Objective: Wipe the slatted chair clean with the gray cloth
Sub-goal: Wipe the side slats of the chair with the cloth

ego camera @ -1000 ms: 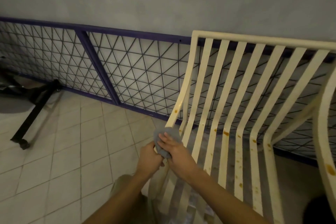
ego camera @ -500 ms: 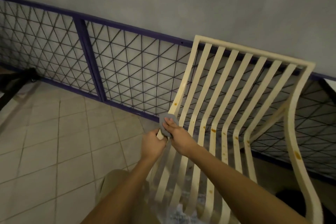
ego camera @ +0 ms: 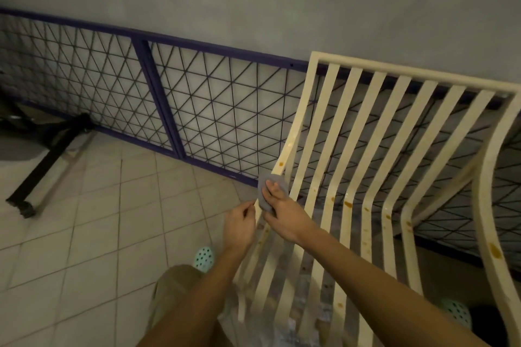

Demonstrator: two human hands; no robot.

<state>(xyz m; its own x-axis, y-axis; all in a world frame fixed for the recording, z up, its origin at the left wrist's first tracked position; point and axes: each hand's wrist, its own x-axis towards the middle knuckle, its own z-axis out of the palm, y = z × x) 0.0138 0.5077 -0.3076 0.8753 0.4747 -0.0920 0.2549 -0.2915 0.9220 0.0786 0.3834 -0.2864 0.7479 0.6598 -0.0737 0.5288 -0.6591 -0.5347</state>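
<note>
One risk: the right hand (ego camera: 284, 220), pinching the gray cloth (ego camera: 265, 201) on the slatted chair (ego camera: 487, 228) beside the left hand (ego camera: 239, 225) (grip unclear), just smears its stains (ego camera: 348, 204).

Floor (ego camera: 93, 234) of pale square tiles with grey grout. At far left, bears a slanting black bar (ego camera: 42, 175) ending in a small dark foot (ego camera: 26, 210). Along the back edge, meets a purple-framed mesh panel (ego camera: 225, 121) standing against the wall (ego camera: 253, 3). Carries a mint clog (ego camera: 203, 258) at bottom centre and a second clog (ego camera: 458, 313) at lower right, beside the cream chair (ego camera: 347, 217). Chair legs hidden.
</note>
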